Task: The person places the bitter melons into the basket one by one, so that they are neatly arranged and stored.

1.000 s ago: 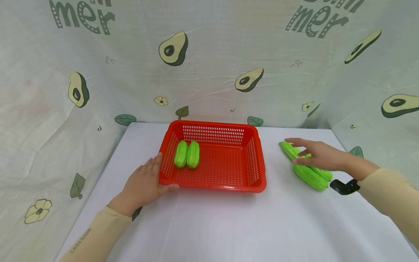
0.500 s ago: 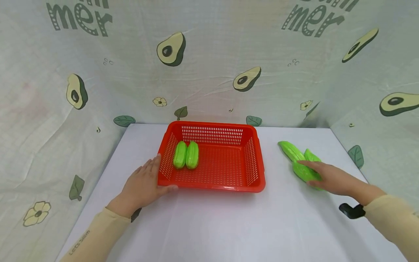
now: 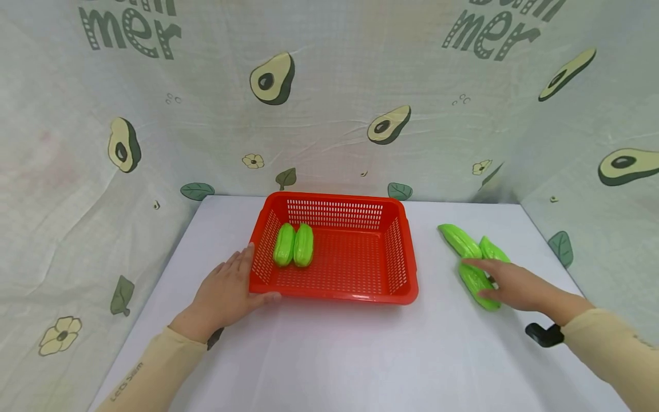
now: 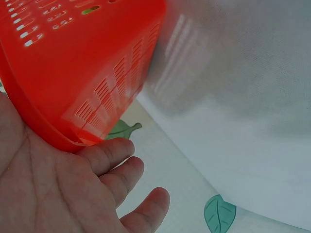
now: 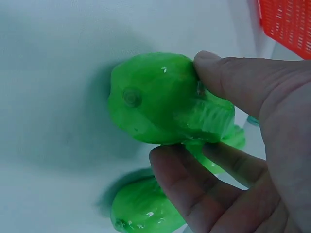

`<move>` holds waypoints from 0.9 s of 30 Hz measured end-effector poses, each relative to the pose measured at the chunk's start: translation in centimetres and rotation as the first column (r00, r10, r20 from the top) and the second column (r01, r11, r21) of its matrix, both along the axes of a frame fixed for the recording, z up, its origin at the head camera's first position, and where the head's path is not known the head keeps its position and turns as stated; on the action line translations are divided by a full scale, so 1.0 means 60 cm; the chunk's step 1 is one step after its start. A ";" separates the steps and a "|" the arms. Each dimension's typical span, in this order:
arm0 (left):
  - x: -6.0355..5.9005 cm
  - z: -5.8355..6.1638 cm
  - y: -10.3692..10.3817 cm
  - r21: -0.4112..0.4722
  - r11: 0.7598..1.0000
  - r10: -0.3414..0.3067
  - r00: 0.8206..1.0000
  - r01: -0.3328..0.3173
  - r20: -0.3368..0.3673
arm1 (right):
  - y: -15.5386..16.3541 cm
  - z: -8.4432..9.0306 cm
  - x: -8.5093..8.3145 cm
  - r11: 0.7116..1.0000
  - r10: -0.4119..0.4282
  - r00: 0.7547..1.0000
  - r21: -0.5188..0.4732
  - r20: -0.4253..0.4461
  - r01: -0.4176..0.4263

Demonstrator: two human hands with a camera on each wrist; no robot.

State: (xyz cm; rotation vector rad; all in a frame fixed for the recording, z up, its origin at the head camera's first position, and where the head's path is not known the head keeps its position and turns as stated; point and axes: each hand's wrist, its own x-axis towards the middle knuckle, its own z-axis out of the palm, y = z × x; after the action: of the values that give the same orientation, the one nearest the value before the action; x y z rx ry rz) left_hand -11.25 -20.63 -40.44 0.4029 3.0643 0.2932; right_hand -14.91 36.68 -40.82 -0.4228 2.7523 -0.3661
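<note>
Your right hand (image 3: 515, 283) pinches a glossy, ridged green plastic gourd (image 3: 477, 284) between thumb and curled fingers (image 5: 194, 191); it lies on the smooth white tabletop (image 3: 334, 355), right of the red perforated plastic basket (image 3: 393, 252), touching two more green gourds (image 3: 458, 239). Your left hand (image 3: 226, 292) rests flat against the basket's left front corner, fingers straight and close together. Two short, ribbed green gourds (image 3: 294, 244) sit side by side inside the basket, near its left wall.

One red perforated basket (image 3: 355, 294) on the counter (image 3: 329, 355); two green toy gourds in the basket (image 3: 293, 245); three green toy gourds on the counter (image 3: 476, 263); five gourds altogether; two hands, left hand (image 3: 226, 292) and right hand (image 3: 515, 283).
</note>
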 end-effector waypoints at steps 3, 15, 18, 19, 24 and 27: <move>0.000 -0.001 0.000 -0.001 1.000 0.002 1.000 -0.002 -0.001 | -0.005 -0.004 0.000 1.000 0.001 1.000 -0.013 0.007 -0.001; 0.000 -0.002 -0.001 -0.007 1.000 -0.011 1.000 0.010 -0.012 | -0.014 -0.010 -0.006 1.000 0.004 0.995 -0.028 0.098 -0.002; 0.000 -0.002 0.000 -0.009 1.000 -0.010 1.000 0.010 -0.011 | -0.013 -0.010 -0.006 0.999 0.003 0.994 -0.032 0.106 0.000; 0.000 -0.002 0.000 -0.010 1.000 -0.010 1.000 0.010 -0.010 | -0.012 -0.010 -0.006 0.999 0.000 0.994 -0.034 0.108 0.003; 0.000 0.000 0.000 -0.008 1.000 -0.011 1.000 0.010 -0.008 | -0.009 -0.007 -0.005 0.999 0.000 0.993 -0.051 0.120 0.007; 0.001 0.001 0.000 -0.005 1.000 -0.010 1.000 0.010 -0.006 | -0.008 -0.005 -0.005 0.999 0.002 0.993 -0.054 0.115 0.004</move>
State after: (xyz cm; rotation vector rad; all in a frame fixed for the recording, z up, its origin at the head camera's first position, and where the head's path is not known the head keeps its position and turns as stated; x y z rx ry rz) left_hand -11.21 -20.61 -40.40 0.4195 3.0675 0.2837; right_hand -15.22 36.20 -41.12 -0.4007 2.6355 -0.4512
